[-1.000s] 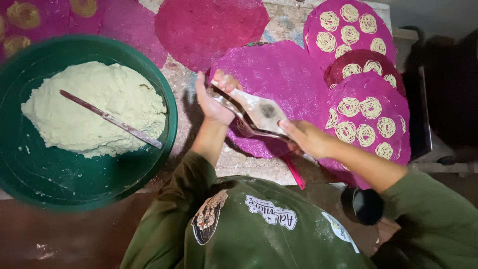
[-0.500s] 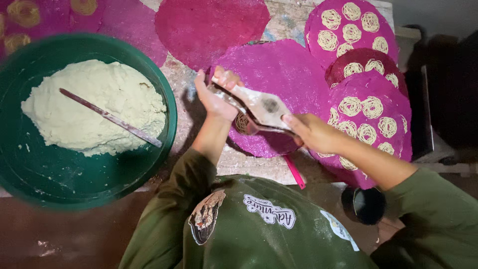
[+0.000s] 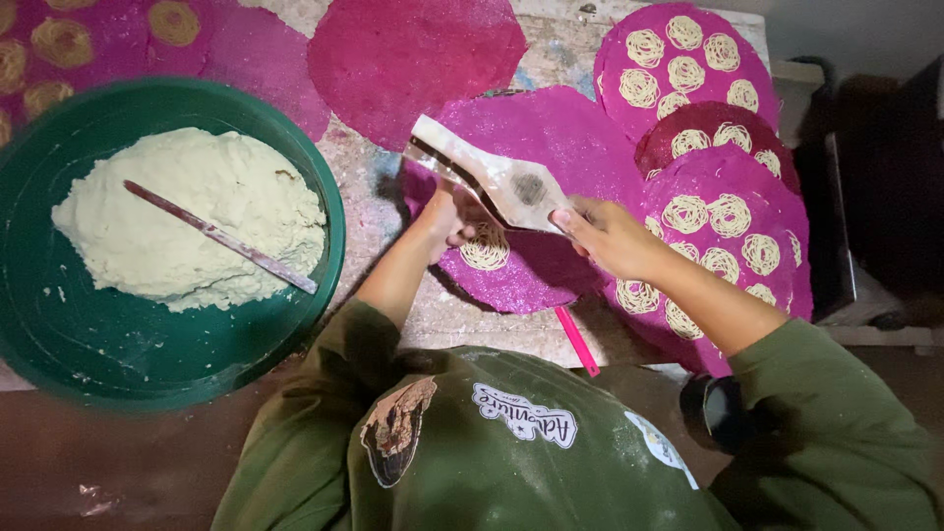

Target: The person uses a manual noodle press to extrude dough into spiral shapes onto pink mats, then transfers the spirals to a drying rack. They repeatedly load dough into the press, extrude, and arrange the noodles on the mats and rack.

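Speckled and dusty with flour, the worktable [image 3: 551, 49] is lying under round magenta mats spread edge over edge, so that each one is staying within the person's reach. Both hands are working a hinged wooden press [image 3: 489, 177], held tilted over the nearest mat [image 3: 560, 138]. The right hand [image 3: 610, 236] is clenching around the handle end, while the left hand [image 3: 447, 214] is sitting under the press, steadying it; how tightly it is gripping I cannot tell. Directly below, one fresh noodle coil [image 3: 485, 251] is resting on that mat, just beside the left hand.

Off to the person's left, a green basin [image 3: 59, 344] is holding one mound of pale dough [image 3: 187, 226], with one thin flat stick [image 3: 221, 238] lying across it, handy for scooping.

Counting: I am seeing about seven mats, some cut off by the frame. The far mat [image 3: 678, 69] is carrying roughly nine coils. One pink stick [image 3: 577, 341] is poking off the table edge.
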Demonstrator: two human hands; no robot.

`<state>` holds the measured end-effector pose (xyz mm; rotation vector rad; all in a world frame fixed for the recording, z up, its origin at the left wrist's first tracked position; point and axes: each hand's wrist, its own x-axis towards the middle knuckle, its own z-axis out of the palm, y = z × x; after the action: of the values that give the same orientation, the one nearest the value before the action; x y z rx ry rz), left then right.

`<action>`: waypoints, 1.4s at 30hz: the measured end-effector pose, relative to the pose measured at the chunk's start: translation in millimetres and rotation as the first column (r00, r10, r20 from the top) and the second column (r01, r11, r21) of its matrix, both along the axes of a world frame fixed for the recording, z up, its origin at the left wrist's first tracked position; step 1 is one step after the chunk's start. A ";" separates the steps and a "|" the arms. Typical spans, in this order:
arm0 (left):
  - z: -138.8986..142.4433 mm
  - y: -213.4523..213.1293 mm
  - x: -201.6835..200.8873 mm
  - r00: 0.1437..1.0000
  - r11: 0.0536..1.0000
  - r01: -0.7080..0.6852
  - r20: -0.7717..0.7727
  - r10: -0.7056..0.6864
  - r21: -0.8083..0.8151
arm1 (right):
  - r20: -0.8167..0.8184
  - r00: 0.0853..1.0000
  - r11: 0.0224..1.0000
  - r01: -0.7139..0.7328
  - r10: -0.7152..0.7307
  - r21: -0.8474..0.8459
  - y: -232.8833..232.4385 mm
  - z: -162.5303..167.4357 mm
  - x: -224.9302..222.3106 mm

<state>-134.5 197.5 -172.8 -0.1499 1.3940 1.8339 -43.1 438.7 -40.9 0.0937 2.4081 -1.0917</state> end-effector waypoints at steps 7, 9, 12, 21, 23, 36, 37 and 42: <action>2.0 -29.3 54.0 0.587 0.903 -0.276 -0.802 -0.112 -0.329 | -0.158 0.987 0.997 0.031 -0.043 -0.073 14.6 -24.5 -3.7; 24.6 -42.8 72.9 0.598 0.864 -0.311 -0.788 -0.146 -0.396 | -0.154 0.987 0.996 0.039 -0.050 -0.076 24.0 -30.5 -3.3; 59.8 -48.4 62.2 0.715 0.904 -0.319 -0.698 0.034 -0.283 | -0.077 0.997 0.992 -0.010 0.000 -0.129 32.0 -38.3 -7.4; 59.2 -23.9 -52.1 0.801 0.203 -0.489 0.344 0.489 0.848 | 0.084 0.985 0.988 -0.152 0.148 0.036 -6.4 -30.7 -67.3; 45.6 -32.7 -63.6 0.788 0.199 -0.469 0.306 0.534 0.861 | -0.061 0.979 0.974 -0.184 0.193 0.133 -25.2 -31.1 -72.7; 36.1 -26.5 -81.1 0.687 0.152 -0.586 0.390 0.613 0.796 | -0.262 0.925 0.949 -0.216 0.274 0.230 -30.7 -15.7 -87.0; 37.1 -32.1 -82.2 0.698 0.163 -0.571 0.372 0.611 0.805 | -0.304 0.911 0.956 -0.238 0.280 0.169 -35.2 -19.7 -86.3; 32.7 -35.6 -70.8 0.637 0.194 -0.658 0.400 0.659 0.728 | -0.048 0.974 0.965 -0.213 0.222 0.151 -38.4 -24.6 -78.7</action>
<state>-205.3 161.9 -140.1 -0.2786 0.1837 3.0619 -121.8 400.3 -65.5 -0.1567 2.4835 -0.8311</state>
